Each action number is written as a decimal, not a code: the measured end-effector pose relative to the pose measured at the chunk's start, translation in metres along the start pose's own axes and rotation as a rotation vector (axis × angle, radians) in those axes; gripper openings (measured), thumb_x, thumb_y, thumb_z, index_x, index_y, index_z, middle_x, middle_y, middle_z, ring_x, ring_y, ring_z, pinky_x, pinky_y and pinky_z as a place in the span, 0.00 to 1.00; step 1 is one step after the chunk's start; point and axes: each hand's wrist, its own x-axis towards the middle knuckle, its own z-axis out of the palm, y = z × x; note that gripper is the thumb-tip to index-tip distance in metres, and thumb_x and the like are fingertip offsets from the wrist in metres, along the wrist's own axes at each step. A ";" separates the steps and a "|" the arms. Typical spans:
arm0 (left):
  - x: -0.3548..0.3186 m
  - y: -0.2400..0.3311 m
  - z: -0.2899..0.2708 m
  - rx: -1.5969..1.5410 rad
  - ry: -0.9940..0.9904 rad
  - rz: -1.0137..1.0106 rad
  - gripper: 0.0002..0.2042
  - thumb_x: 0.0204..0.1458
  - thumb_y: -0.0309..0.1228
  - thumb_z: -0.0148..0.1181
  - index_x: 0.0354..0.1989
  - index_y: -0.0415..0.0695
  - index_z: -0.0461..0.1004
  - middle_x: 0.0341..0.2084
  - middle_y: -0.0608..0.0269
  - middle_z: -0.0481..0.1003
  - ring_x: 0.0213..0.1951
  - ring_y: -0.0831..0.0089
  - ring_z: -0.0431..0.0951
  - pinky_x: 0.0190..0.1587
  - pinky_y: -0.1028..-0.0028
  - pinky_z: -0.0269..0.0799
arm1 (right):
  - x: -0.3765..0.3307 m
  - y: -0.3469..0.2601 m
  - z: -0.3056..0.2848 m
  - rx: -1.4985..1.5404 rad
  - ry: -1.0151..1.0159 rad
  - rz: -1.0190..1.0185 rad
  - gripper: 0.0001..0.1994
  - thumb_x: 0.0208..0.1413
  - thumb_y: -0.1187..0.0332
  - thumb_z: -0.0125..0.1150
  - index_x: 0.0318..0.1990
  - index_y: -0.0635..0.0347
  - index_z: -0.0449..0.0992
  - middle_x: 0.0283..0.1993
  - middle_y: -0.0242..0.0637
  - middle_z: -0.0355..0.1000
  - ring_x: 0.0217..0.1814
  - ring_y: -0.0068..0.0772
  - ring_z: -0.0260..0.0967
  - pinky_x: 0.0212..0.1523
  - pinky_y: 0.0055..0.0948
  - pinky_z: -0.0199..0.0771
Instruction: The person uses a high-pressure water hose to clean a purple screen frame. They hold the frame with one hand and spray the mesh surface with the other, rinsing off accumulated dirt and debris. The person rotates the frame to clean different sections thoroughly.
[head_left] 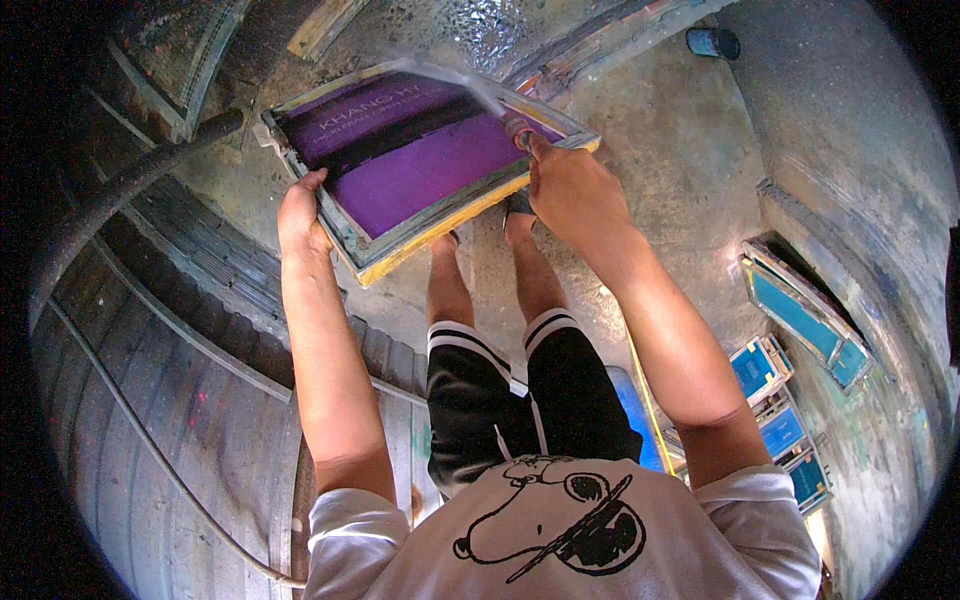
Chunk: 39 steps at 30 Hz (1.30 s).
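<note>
A screen-printing frame [470, 208] with grey and yellow edges is held out in front of me, tilted. Its mesh [430, 172] is purple, crossed by a dark band and pale lettering. My left hand [303, 217] grips the frame's left side, thumb on top and the other fingers hidden beneath. In my right hand [578, 190], closed over the frame's right corner, is a reddish-brown spray nozzle [517, 130]. A pale jet of water [482, 92] leaves it toward the frame's far edge. The nozzle's back end is covered by the hand.
A corrugated metal wall [180, 430] and a thick pipe [150, 165] curve along the left. Water glistens on the floor [490, 35] beyond the frame. A dark can [712, 43] lies far right. Teal-meshed frames [800, 308] and several blue ones [783, 430] stand by the right wall.
</note>
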 end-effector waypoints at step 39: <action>-0.002 -0.002 0.000 -0.007 -0.015 0.014 0.10 0.58 0.23 0.52 0.45 0.29 0.71 0.35 0.45 0.78 0.31 0.54 0.82 0.39 0.57 0.84 | 0.018 -0.019 0.005 0.006 -0.055 0.007 0.15 0.62 0.67 0.49 0.50 0.62 0.78 0.44 0.57 0.79 0.49 0.58 0.79 0.48 0.49 0.81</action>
